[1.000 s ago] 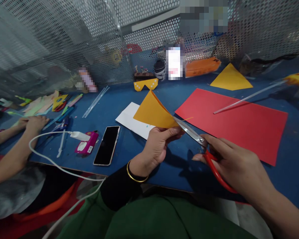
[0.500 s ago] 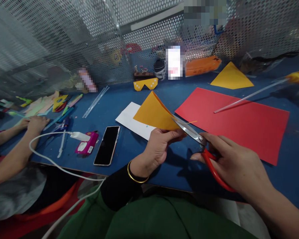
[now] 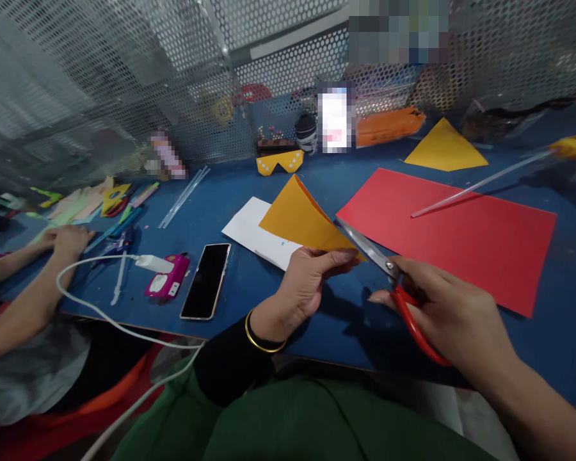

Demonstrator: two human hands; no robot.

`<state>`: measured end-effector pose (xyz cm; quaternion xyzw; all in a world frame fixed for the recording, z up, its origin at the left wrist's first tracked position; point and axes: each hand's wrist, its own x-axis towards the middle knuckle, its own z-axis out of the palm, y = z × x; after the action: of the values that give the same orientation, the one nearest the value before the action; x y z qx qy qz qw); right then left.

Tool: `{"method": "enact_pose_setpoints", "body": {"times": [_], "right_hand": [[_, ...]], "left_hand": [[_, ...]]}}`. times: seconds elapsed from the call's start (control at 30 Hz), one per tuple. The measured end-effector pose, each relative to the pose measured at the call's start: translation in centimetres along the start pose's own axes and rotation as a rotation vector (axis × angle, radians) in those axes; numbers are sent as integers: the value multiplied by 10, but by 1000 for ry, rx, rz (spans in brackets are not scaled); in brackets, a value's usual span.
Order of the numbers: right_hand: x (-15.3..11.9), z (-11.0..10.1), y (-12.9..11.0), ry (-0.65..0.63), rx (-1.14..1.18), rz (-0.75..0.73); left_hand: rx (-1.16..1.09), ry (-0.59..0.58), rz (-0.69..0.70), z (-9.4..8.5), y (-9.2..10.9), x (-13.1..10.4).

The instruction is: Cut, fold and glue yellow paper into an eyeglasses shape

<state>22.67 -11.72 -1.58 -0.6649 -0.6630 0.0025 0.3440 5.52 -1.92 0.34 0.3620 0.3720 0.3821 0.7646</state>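
Pinched between thumb and fingers of my left hand (image 3: pixel 300 291) is a folded orange-yellow paper (image 3: pixel 302 218), its peak pointing away from me. My right hand (image 3: pixel 454 314) grips the red handles of a pair of scissors (image 3: pixel 372 253). The metal blades lie close along the right edge of the folded paper, pointing up and left. Whether the blades touch the paper is hard to tell. White paper (image 3: pixel 254 224) lies on the table partly beneath the folded piece. To the right lies a large red sheet (image 3: pixel 461 243).
A phone (image 3: pixel 206 282) and purple power adapter (image 3: pixel 168 278) with a white cable lie left. A person's hands (image 3: pixel 72 243) rest farther left. Yellow cut-out glasses (image 3: pixel 281 163), a yellow triangle (image 3: pixel 446 150) and a glue stick (image 3: pixel 480 184) are farther back. Perforated metal (image 3: pixel 288 70) stands behind.
The thin strip that stuck out to the right over the scissor blades is no longer visible there. The scissors have shifted slightly, and the folded paper has moved a little to the right.
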Motion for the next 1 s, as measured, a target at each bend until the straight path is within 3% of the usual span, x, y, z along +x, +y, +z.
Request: {"method": "enact_pose_setpoints", "body": {"times": [0.17, 0.3, 0.6, 0.87, 0.93, 1.0], "right_hand": [[11, -8, -3, 71, 346, 354], [28, -15, -11, 48, 601, 500], [63, -2, -27, -13, 782, 519], [65, 5, -26, 9, 764, 515], [63, 7, -22, 28, 802, 542], [63, 8, -16, 36, 859, 569]], "left_hand": [[28, -14, -21, 0, 0, 0], [32, -43, -65, 3, 0, -3], [134, -157, -84, -1, -6, -4], [167, -218, -109, 1, -6, -6], [156, -200, -89, 3, -4, -6], [120, -86, 17, 3, -3, -4]]}}
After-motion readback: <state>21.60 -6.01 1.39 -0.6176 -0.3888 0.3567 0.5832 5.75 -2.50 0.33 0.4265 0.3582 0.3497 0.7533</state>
